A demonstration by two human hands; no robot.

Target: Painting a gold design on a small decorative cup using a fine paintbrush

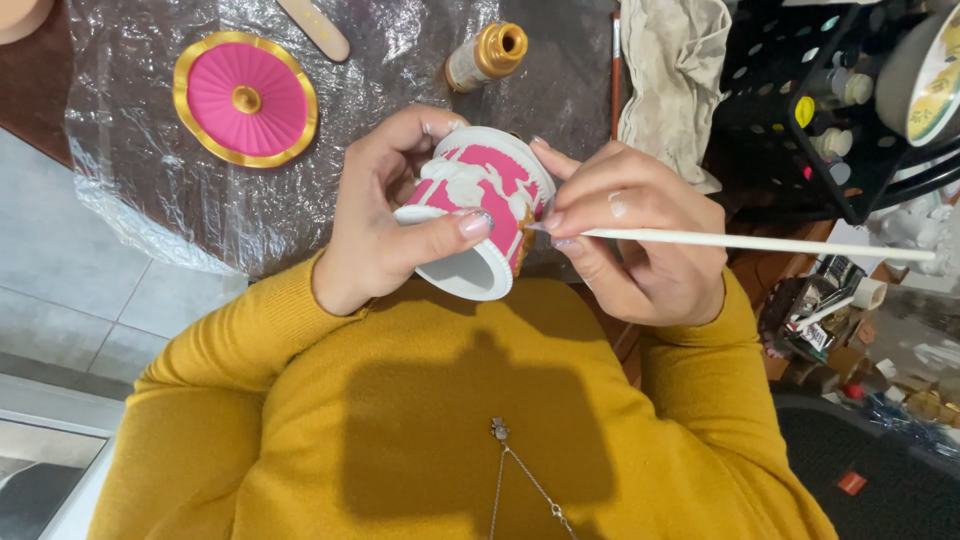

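My left hand (385, 225) grips a small round pink and white ceramic jar (480, 205), tilted on its side, thumb across its wall and fingers behind the rim. My right hand (635, 235) holds a thin white-handled paintbrush (760, 243), its tip touching the jar's right side, where a gold patch shows. The brush handle points to the right. Both hands are above the near table edge, over my mustard yellow sweater.
A pink ribbed lid with gold rim and knob (246, 98) lies on crinkled clear plastic (150, 190) at the back left. An open gold paint bottle (486, 56) stands behind the jar. A beige cloth (675, 70) and a black perforated rack of bottles (820, 100) are at the right.
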